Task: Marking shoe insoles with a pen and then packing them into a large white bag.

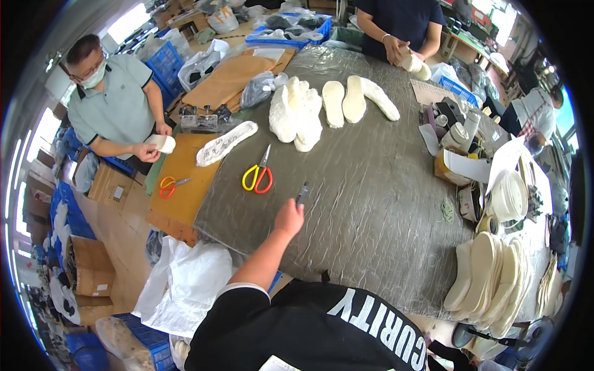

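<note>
My left hand (289,217) reaches over the dark covered table (365,204), its fingers closed round a slim dark grey tool (303,193) whose kind I cannot make out. Beyond it lie scissors with one yellow and one red handle (264,170). Farther off rest a cream insole with handwriting (226,143), a heap of fluffy white pieces (296,114) and plain cream insoles, among them a middle one (354,99) and a tilted right one (380,99). My right hand is not in view.
At left, a masked person holds a cream piece (163,143); another person across the table grips cream insoles (413,63). Smaller scissors (173,184) lie on brown board (162,213). Stacked insoles (486,278) stand near right, below a white tub (511,196) and tape rolls (456,134).
</note>
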Available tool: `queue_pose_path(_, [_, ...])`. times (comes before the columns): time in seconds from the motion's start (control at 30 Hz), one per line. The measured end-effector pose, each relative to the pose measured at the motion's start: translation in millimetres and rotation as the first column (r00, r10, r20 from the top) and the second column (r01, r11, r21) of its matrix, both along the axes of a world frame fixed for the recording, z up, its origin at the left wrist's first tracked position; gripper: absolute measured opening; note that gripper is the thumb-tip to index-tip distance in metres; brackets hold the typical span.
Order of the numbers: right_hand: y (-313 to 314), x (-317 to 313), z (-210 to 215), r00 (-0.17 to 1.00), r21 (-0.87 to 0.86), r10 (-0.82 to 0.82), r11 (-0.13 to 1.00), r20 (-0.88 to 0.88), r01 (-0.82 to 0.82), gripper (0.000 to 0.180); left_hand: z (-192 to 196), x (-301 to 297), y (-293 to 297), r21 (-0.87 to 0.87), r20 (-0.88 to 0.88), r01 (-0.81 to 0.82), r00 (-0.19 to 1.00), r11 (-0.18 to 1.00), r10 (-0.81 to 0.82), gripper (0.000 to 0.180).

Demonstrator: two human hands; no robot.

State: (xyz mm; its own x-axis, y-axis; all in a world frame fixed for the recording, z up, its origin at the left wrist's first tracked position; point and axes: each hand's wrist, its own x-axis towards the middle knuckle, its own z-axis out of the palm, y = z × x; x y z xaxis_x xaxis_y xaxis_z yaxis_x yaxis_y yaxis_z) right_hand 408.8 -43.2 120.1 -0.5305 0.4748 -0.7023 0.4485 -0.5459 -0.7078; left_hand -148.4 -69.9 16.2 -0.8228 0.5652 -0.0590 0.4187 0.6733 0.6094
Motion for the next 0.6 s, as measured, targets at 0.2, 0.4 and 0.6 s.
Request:
queue_pose_path(0.2, [14.5,-19.5,-6.4,0.999,0.019,-0.039,0.999,0.026,0.039,0.022,15.1,-117.7,1.8,0.122,-0.118,-0.161,0.977,0.979,0.175,0.027])
queue_pose_path(0.4, [20.3,-55.6,-13.7,0.990,0.042,-0.134,0.990,0.043,0.132,0.022,30.8,-228.2,34.5,-0.122,-0.356,-0.290,0.906,0.949,0.231,0.019])
queue_pose_path(0.6, [37.7,-97.4,-15.1,0.972,0.067,-0.223,0.974,0.074,0.218,0.023,24.2,-284.1,46.1,-0.372,-0.402,-0.322,0.901,0.871,0.161,0.015])
